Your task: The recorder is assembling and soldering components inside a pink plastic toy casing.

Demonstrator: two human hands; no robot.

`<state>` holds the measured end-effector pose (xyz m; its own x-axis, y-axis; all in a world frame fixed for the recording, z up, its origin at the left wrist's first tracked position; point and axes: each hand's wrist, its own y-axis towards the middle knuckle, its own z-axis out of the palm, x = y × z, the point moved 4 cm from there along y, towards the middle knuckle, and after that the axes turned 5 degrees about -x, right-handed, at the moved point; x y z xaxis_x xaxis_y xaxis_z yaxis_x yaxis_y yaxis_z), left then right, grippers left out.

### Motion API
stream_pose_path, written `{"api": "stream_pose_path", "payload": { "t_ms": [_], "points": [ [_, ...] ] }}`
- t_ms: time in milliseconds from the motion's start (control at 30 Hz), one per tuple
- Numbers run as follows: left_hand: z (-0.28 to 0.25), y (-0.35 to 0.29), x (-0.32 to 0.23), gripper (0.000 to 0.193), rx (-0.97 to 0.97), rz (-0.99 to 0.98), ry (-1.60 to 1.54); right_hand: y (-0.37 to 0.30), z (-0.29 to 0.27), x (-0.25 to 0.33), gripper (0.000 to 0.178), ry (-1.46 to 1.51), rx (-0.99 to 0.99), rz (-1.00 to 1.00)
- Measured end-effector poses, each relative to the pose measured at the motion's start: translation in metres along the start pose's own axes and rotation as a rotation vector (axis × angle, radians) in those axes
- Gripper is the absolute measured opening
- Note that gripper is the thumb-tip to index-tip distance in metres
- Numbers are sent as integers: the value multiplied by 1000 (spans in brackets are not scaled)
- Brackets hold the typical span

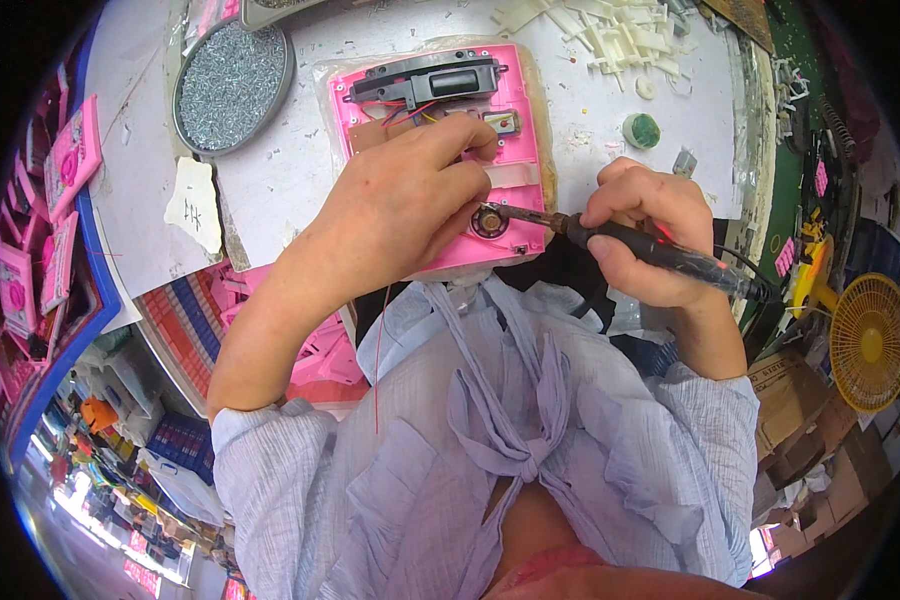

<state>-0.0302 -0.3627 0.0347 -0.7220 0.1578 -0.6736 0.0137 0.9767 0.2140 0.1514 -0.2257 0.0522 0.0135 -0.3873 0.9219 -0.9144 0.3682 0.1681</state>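
the left hand (405, 195) lies flat over the middle of a pink plastic case (515, 120) on the white worktable (290, 170), fingers curled together and pressing down on it, the fingertips near a small metal part on the case's right side; it pins the case rather than closing around anything; the right hand (642, 232) is clamped on a black soldering iron (660, 252), held like a pen, with a red light showing on the handle; the iron's metal tip reaches left to a small round speaker (489, 220) set in the lower part of the case, and seems to touch its rim, though the contact is too small to be sure; a black bar-shaped part (425, 80) sits across the top of the case, with red and black wires running down from it under the left hand; a thin red wire (378, 350) hangs down below the case over the person's pale blue shirt; up to the left stands a round tray of small screws (232, 85); white plastic scraps (610, 30) lie at the top of the table, and a small green roll (641, 130) sits just beyond the right hand; a yellow fan (867, 342) stands far right
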Motion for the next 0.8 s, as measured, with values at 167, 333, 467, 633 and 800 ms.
{"api": "stream_pose_path", "payload": {
  "t_ms": [167,333,467,633,800],
  "points": [
    [0,-1,0,14,1,-7,-1,-3,-2,-2,21,37,-4,46],
    [-1,1,-1,14,5,5,6,-9,-9,1,20,72,-54,78],
    [-1,0,1,15,1,-5,-11,-12,-13,1,20,81,-95,71],
    [-3,-1,3,17,24,-45,-52,-14,-16,3,21,93,-114,36],
    [-3,-1,1,17,9,-18,-29,-14,-16,5,21,94,-111,47]
  ]
}}
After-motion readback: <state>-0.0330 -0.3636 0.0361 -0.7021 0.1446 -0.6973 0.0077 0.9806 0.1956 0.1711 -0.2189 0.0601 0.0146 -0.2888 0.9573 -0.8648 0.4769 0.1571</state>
